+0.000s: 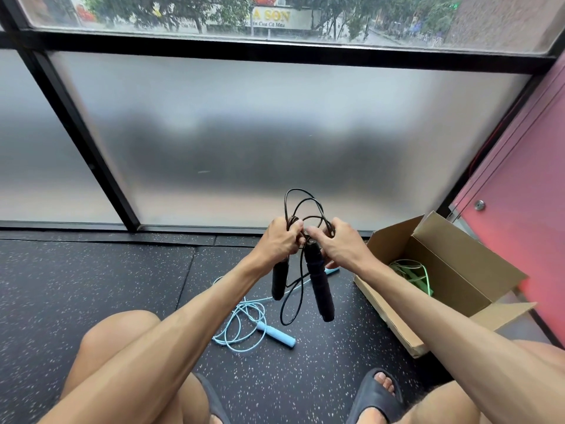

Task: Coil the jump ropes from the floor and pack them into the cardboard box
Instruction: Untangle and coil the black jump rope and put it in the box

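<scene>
I hold a black jump rope (316, 280) up in front of me with both hands. My left hand (279, 240) grips its looped cord and one black handle, which hangs below the fist. My right hand (342, 243) pinches the cord loops beside it, and the second black handle dangles between the hands. A loop of black cord hangs down toward the floor. A light blue jump rope (275, 333) lies loosely tangled on the floor under my hands. The open cardboard box (452, 270) lies at the right with a green jump rope (419, 275) inside.
The floor is black speckled rubber matting (91, 286). A frosted glass wall with black frames (128, 206) stands close ahead. A pink wall panel (519, 209) rises behind the box. My knees and dark slippers (376, 396) fill the bottom of the view.
</scene>
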Demonstrator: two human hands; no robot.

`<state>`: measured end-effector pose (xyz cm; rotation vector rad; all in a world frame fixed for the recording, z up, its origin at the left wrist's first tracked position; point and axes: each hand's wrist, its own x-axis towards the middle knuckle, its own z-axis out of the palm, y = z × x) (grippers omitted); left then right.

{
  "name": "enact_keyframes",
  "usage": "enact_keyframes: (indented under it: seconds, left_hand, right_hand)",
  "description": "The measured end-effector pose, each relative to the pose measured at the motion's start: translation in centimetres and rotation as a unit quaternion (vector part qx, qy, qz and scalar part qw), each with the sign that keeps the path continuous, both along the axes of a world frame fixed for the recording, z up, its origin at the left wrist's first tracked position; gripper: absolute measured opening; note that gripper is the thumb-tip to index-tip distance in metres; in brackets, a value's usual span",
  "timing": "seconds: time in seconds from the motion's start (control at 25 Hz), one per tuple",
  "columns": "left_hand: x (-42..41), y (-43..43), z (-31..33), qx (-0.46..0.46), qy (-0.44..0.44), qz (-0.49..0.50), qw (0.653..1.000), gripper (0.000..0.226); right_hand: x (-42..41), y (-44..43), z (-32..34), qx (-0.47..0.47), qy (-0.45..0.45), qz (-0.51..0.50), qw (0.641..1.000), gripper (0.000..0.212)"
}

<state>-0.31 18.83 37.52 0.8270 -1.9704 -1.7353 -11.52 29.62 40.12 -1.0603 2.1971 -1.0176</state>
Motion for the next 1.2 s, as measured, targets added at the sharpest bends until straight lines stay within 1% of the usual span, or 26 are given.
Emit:
enact_keyframes:
  seconds: [0.08, 0.12, 0.16, 0.2, 0.24, 0.32, 0.4, 0.48, 0.52, 0.56, 0.64, 0.68, 0.72, 0.76, 0.88, 0.92, 0.96, 1.0, 1.04, 1.12, 1.2]
  left_hand:
    - [0.0, 0.0, -0.1, -0.021, -0.010, -0.002, 1.000, 0.029]
    - [0.1, -0.1, 0.0, -0.028, -0.012, 0.009, 0.999, 0.029]
    - [0.2, -0.4, 0.0, -0.030, -0.012, 0.028, 0.999, 0.029]
    - [0.3, -0.9, 0.1, -0.028, -0.011, 0.047, 0.998, 0.030]
    - [0.4, -1.3, 0.1, -0.024, -0.013, 0.063, 0.998, 0.030]
    - [0.5, -1.9, 0.3, -0.017, -0.028, 0.078, 0.996, 0.029]
    - [0.4, -2.2, 0.3, 0.027, -0.035, 0.078, 0.996, 0.030]
    - [0.4, -2.0, 0.2, 0.139, -0.005, 0.050, 0.989, 0.033]
    - [0.4, -2.0, 0.2, 0.198, 0.017, 0.041, 0.979, 0.034]
    - [0.6, -2.3, 0.1, 0.247, 0.041, 0.045, 0.967, 0.034]
    - [0.9, -3.1, 0.3, 0.314, 0.089, 0.069, 0.943, 0.034]
    - [1.2, -3.5, 0.4, 0.335, 0.110, 0.081, 0.932, 0.035]
    - [1.4, -3.9, 0.6, 0.349, 0.128, 0.090, 0.924, 0.035]
    - [1.7, -4.2, 0.8, 0.358, 0.143, 0.092, 0.918, 0.035]
    - [1.8, -4.5, 1.1, 0.379, 0.164, 0.083, 0.907, 0.036]
    - [1.8, -4.4, 1.1, 0.388, 0.167, 0.074, 0.903, 0.036]
    - [1.7, -4.2, 1.2, 0.397, 0.169, 0.064, 0.900, 0.036]
    - [1.7, -3.9, 1.2, 0.405, 0.170, 0.054, 0.897, 0.035]
    - [1.5, -3.8, 1.3, 0.413, 0.170, 0.047, 0.893, 0.035]
    - [1.7, -4.1, 1.5, 0.432, 0.176, 0.042, 0.884, 0.036]
    - [2.3, -5.2, 1.5, 0.449, 0.189, 0.044, 0.873, 0.044]
  right_hand:
    - [0.2, -0.3, -0.1, 0.033, 0.018, -0.001, 0.999, 0.022]
    - [0.1, -0.4, 0.0, 0.046, 0.005, 0.003, 0.999, 0.015]
    - [0.0, -0.3, 0.1, 0.054, -0.019, 0.009, 0.998, 0.011]
    - [-0.2, -0.2, 0.2, 0.056, -0.048, 0.015, 0.997, 0.011]
    - [-0.4, -0.1, 0.2, 0.057, -0.055, 0.024, 0.997, 0.012]
    - [-1.2, -0.3, 0.0, 0.072, 0.010, 0.057, 0.996, 0.015]
    - [-2.0, -0.5, -0.3, 0.118, 0.098, 0.099, 0.983, 0.021]
    - [-2.2, 0.1, -0.9, 0.150, 0.172, 0.128, 0.965, 0.035]
    - [-2.3, 0.5, -1.5, 0.147, 0.220, 0.134, 0.955, 0.046]
    - [-2.2, 0.9, -2.1, 0.125, 0.274, 0.138, 0.943, 0.056]
    - [-1.9, 1.4, -3.4, 0.036, 0.374, 0.155, 0.914, 0.064]
    - [-1.8, 1.5, -3.8, -0.003, 0.402, 0.168, 0.900, 0.063]
    - [-1.8, 1.3, -4.0, -0.035, 0.409, 0.179, 0.894, 0.062]
    - [-1.8, 1.2, -3.9, -0.052, 0.397, 0.194, 0.896, 0.059]
    - [-1.2, 1.0, -3.2, -0.051, 0.292, 0.191, 0.936, 0.035]
    - [-1.2, 0.8, -3.1, -0.025, 0.272, 0.182, 0.945, 0.039]
    - [-1.2, 0.6, -3.0, 0.005, 0.263, 0.173, 0.949, 0.048]
    - [-1.2, 0.3, -3.1, 0.030, 0.261, 0.159, 0.952, 0.051]
    - [-1.2, 0.1, -3.3, 0.037, 0.259, 0.145, 0.954, 0.049]
    - [-1.1, -0.2, -3.6, 0.007, 0.222, 0.128, 0.967, 0.037]
    - [-1.0, -0.3, -3.1, -0.056, 0.133, 0.100, 0.985, 0.032]
